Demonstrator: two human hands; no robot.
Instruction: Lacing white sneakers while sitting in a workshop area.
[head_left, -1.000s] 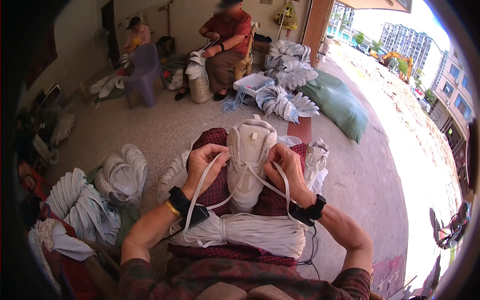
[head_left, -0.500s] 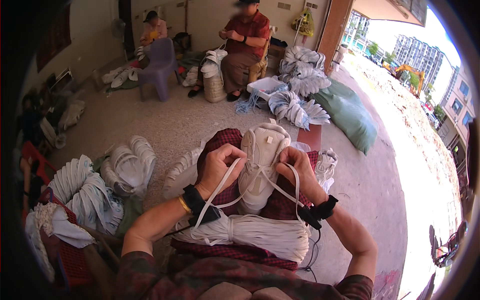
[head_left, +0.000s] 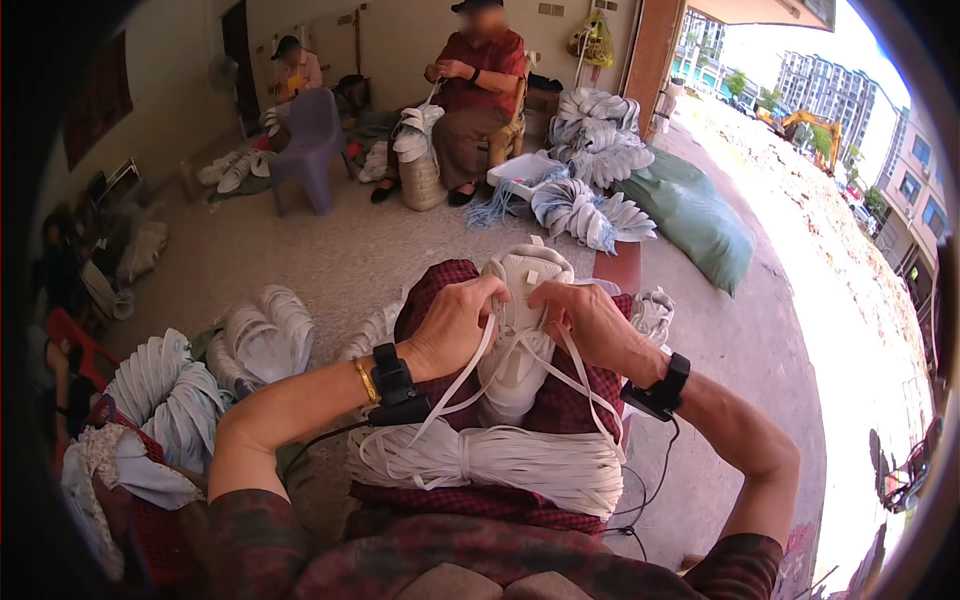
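head view: both hands [head_left: 455,325] lace white shoe [head_left: 520,330]

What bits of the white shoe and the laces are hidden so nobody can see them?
All in the head view:
- White fabric shoe: its middle, where the lace goes in, is covered by the left hand and right hand.
- Flat white lace: its ends vanish under the fingers.
- Shoe sole: faces down onto the red checked lap cloth.
- Bundle of white laces: its underside is hidden on the lap.

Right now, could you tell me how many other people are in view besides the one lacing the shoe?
2: a seated person in red at top centre, another in pink behind the purple chair. Others may be hidden.
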